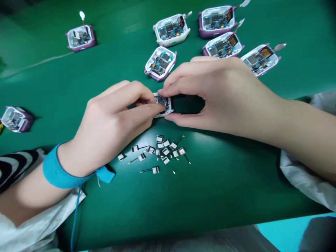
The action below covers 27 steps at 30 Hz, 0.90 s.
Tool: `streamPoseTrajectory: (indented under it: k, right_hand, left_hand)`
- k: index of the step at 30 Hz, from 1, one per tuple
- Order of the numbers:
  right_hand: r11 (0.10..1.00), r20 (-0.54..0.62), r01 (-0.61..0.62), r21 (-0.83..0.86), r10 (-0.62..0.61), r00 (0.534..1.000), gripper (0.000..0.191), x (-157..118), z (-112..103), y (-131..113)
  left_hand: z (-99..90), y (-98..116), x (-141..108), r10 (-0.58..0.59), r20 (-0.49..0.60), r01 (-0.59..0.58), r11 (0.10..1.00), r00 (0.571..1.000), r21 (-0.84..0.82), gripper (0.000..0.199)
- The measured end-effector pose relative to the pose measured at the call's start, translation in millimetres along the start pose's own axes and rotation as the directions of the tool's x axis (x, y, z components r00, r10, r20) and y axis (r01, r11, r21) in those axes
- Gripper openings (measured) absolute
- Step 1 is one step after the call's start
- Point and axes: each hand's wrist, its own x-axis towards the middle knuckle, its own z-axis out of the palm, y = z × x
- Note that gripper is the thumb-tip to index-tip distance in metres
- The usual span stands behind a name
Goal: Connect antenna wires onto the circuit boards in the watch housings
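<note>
Fingertips of your left hand (110, 129) and right hand (210, 94) meet on a small white device housing (163, 102), pinching it from both sides above the table. Your left fingers (147, 110) lie close together against one end, while your right forefinger (164, 91) and right thumb (170, 117) clamp the other end from above and below, spread wider around it. Those fingers cover most of the circuit board (162, 100) inside, so exactly what they touch there cannot be made out. Just below your hands, small flat antenna patches (160, 144) with thin leads lie scattered on a green work mat (223, 196). Seven more open housings (160, 63), with white or purple shells and exposed boards, sit farther out, one at the far left partly cut off by shadow. A blue wrist strap (60, 171) circles your left wrist, its blue cord (76, 217) running down out of frame. A striped sleeve (15, 168) and white cloth (304, 175) show beside your forearms.
</note>
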Motion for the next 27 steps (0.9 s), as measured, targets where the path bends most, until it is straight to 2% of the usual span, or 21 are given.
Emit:
streamPoseTrajectory:
  k: [6, 15, 27]
  right_hand:
    - [0.999, 0.015, 0.006, -0.038, -0.006, 1.000, 0.023, 0.7, -0.9, -0.4]
    - [1.000, 0.003, 0.000, -0.027, 0.000, 1.000, 0.022, -0.7, -0.8, 0.3]
    - [0.996, -0.039, -0.030, 0.085, 0.033, 0.999, 0.024, 0.1, 0.4, 2.5]
  left_hand:
    - [1.7, -0.6, 0.9, 0.015, -0.012, -0.015, 0.999, 1.000, -0.039, 0.020]
    - [1.2, 0.3, 0.8, 0.009, 0.002, -0.010, 1.000, 1.000, 0.009, 0.022]
    - [0.2, 0.8, 0.5, 0.004, -0.001, -0.004, 1.000, 1.000, -0.008, 0.020]
